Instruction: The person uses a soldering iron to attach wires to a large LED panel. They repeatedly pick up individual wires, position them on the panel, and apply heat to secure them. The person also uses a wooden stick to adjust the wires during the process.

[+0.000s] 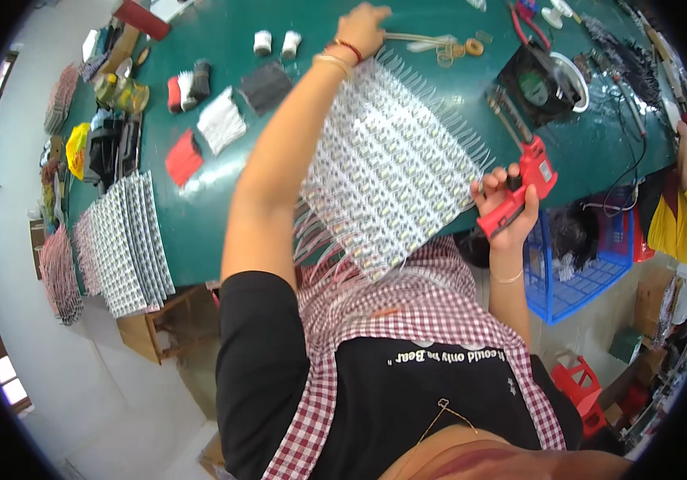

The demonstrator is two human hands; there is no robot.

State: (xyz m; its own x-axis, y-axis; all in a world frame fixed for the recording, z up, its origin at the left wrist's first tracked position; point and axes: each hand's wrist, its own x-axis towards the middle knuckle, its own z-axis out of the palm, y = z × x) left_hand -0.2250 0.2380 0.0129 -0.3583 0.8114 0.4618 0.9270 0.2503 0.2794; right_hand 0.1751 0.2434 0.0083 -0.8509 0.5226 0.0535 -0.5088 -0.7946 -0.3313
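Note:
My left arm reaches across a panel of small white circuit boards [391,160], which has rows of yellowish parts and thin wires along two edges. Past its far corner is my left hand [359,34], its fingers partly stretched and apart, close to some thin pale sticks [419,37]; no held thing shows in it. My right hand [511,208] grips the handle of a red soldering gun [537,170] beside the panel's right corner. The gun's metal tip points away from me, toward a black fan-like device [537,88]. The panel's near corner overhangs the table edge above my checked apron.
Stacked similar panels [123,244] stand at the table's left. Red [184,158], white [222,120] and black [266,86] wire bundles lie on the green table [199,216]. Two white spools [262,42] sit farther back. A blue crate [575,280] is below right; another person [679,208] is beyond.

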